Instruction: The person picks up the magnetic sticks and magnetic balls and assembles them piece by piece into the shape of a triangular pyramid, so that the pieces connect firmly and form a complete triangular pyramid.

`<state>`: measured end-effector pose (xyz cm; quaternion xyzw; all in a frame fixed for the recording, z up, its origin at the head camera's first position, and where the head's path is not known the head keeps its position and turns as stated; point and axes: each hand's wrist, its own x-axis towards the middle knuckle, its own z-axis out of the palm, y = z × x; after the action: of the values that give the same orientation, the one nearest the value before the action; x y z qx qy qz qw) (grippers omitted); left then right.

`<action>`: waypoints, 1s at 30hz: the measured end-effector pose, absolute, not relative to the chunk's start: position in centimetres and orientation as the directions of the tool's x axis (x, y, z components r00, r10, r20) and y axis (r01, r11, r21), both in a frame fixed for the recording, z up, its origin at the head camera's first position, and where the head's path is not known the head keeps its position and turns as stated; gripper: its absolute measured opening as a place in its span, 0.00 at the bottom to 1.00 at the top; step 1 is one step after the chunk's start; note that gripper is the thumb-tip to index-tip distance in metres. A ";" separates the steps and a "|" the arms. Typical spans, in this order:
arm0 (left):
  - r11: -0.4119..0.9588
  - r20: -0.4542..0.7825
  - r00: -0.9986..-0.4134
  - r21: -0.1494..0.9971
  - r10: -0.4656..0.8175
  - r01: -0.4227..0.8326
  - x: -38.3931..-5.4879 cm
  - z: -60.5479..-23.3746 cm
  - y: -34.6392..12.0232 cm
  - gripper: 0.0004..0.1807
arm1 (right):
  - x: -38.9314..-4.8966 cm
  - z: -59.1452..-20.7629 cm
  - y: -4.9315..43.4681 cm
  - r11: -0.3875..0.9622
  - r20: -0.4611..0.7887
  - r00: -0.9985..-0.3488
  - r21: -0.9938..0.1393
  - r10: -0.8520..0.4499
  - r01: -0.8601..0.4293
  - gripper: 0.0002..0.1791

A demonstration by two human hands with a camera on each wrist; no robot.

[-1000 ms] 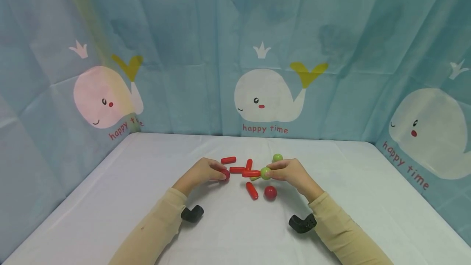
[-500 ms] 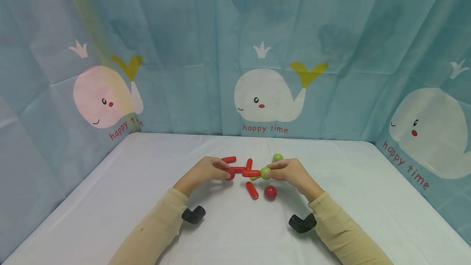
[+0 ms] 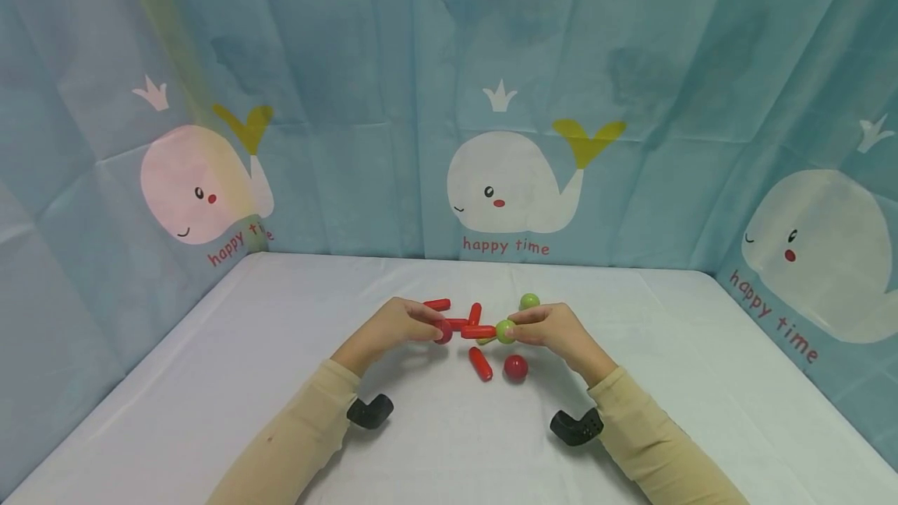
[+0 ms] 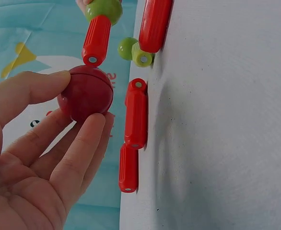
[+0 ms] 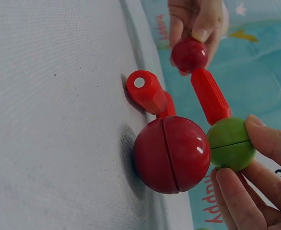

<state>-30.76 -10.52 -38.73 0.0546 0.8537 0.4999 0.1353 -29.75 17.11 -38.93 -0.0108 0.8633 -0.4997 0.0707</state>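
Note:
My left hand pinches a glossy red ball between thumb and fingertips. The right hand grips a green ball; a ribbed red toy rod sticks out from that ball toward the left. A silver disc marks the rod's free end. In the head view a small gap separates this end from the held red ball. Both held pieces are raised above the table. Below them lie several loose red rods and a light-green rod, partly hidden in the head view.
A second red ball sits on the white table before the right hand, near a loose red rod. Behind that hand rests another green ball. A blue whale-print curtain hangs around the table's back and sides.
My left hand has moved right with the red ball, bringing it closer to the free end of the held red rod. The right hand has stayed practically still.

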 end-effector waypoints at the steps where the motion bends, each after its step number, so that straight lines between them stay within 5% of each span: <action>1: 0.488 -0.175 -0.956 0.872 0.235 -0.040 -30.8 -38.7 -10.5 0.10 | -29.7 -38.9 17.1 0.502 -0.109 -0.990 -0.864 -0.092 0.049 0.19; 30: 0.466 -0.145 -0.950 0.885 0.278 0.001 -30.3 -38.7 -10.2 0.14 | -29.5 -38.9 16.7 0.500 -0.110 -0.988 -0.865 -0.111 0.040 0.19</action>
<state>-30.34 -10.16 -38.65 0.0827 0.8452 0.5102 0.1356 -29.50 16.67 -38.86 -0.0205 0.8627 -0.4997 0.0756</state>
